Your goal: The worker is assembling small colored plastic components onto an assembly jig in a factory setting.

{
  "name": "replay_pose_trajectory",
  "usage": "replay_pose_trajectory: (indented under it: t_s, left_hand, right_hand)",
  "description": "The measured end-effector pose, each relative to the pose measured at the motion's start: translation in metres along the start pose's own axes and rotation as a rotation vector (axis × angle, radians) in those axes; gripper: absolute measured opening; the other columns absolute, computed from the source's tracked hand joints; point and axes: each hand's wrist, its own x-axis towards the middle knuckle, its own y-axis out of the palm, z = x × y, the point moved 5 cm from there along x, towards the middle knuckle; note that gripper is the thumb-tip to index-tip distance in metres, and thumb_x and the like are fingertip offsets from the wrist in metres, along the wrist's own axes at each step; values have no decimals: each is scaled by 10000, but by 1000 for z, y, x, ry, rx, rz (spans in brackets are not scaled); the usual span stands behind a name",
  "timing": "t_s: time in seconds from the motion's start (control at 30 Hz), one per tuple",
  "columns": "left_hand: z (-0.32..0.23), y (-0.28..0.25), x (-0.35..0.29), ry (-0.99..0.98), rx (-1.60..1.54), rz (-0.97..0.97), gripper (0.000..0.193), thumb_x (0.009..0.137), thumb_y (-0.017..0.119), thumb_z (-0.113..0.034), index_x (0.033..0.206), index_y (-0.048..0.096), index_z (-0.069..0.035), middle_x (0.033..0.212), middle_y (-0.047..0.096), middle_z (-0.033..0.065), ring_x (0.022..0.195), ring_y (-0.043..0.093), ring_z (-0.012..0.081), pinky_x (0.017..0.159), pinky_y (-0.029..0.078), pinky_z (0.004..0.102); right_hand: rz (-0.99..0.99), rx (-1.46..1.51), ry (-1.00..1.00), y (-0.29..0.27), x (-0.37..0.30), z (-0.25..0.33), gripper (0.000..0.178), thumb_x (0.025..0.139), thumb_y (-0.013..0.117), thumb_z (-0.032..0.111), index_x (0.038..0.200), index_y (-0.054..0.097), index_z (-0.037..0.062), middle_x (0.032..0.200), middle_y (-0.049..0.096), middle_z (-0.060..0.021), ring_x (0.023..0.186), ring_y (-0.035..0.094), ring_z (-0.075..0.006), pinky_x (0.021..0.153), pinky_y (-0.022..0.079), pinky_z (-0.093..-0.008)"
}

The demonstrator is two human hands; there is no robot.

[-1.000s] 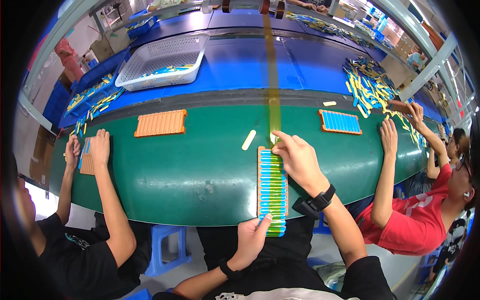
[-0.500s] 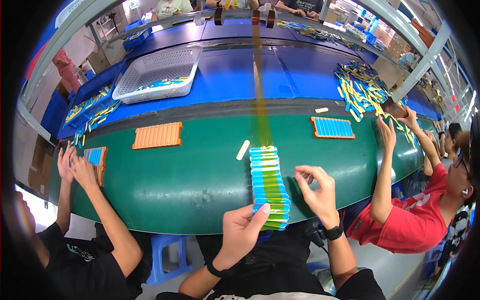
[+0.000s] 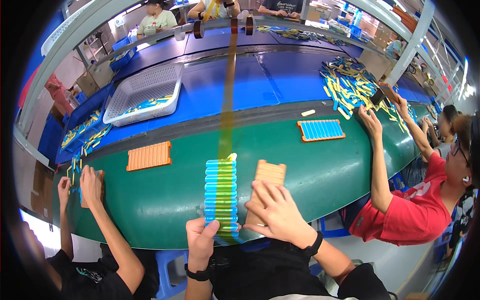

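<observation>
My left hand [image 3: 201, 240] is closed on the near end of a row of blue strips [image 3: 212, 184], thumb on top. A translucent yellow-green tape [image 3: 226, 134] runs down over the row's middle from a roller frame. At the row's far end lies a pale yellow piece [image 3: 231, 157]. Just right of the row, my right hand [image 3: 280, 212] grips a bare orange-tan ribbed tray [image 3: 270, 173], fingers spread across its face. The tray's near part is mostly hidden by the hand.
On the green table [image 3: 185, 200] lie an orange ribbed tray [image 3: 149, 156] and a tray filled with blue strips [image 3: 322, 130]. Beyond are a white basket [image 3: 122, 117] and a strip pile [image 3: 350, 85]. Co-workers' hands work at left [image 3: 91, 187] and right [image 3: 371, 122].
My right hand has gone from a raised pinch to gripping the bare tray, now visible beside the strips. The view has shifted; the left hand keeps hold of the row.
</observation>
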Motion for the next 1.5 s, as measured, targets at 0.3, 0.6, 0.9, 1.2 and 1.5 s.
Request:
replay_pose_trajectory:
  t_s: [0.3,0.6,0.9,1.2,1.5]
  left_hand:
    - [30,2,9,-122,49,13,333,1000,575,-161,1140,670,126,1108,721,237,826,738,226,698,635,373]
    - [22,36,18,-159,-43,173,406,1007,552,-94,1380,514,64,1233,679,210,1078,704,259,863,612,400]
    - [12,19,25,-18,52,118,280,1007,610,-79,1254,658,45,1131,706,75,990,651,138,906,514,290]
    - [20,29,41,-113,-14,118,437,995,587,-184,1345,500,63,1159,692,187,931,730,263,819,617,403]
    - [23,7,11,-88,135,-350,427,970,676,-188,1287,595,86,1189,653,162,1051,614,250,951,486,382]
  right_hand:
    - [-203,-384,679,-29,-34,-92,580,890,675,547,1175,672,43,1369,518,-330,1187,531,-468,987,429,-560]
    - [-136,-384,861,-54,-50,-215,618,852,736,333,1323,528,-8,1377,517,-299,1246,533,-450,956,485,-575]
    - [-49,-476,652,-67,18,-289,754,694,734,35,1400,476,94,1448,454,-227,1339,444,-426,1110,394,-629]
    - [68,-160,572,-71,14,-257,771,605,817,167,1335,577,111,1275,540,-210,1256,466,-431,1085,460,-474]
    - [-27,-56,525,-30,17,-170,750,586,860,297,1214,567,9,1199,483,-264,1189,463,-434,863,569,-525]
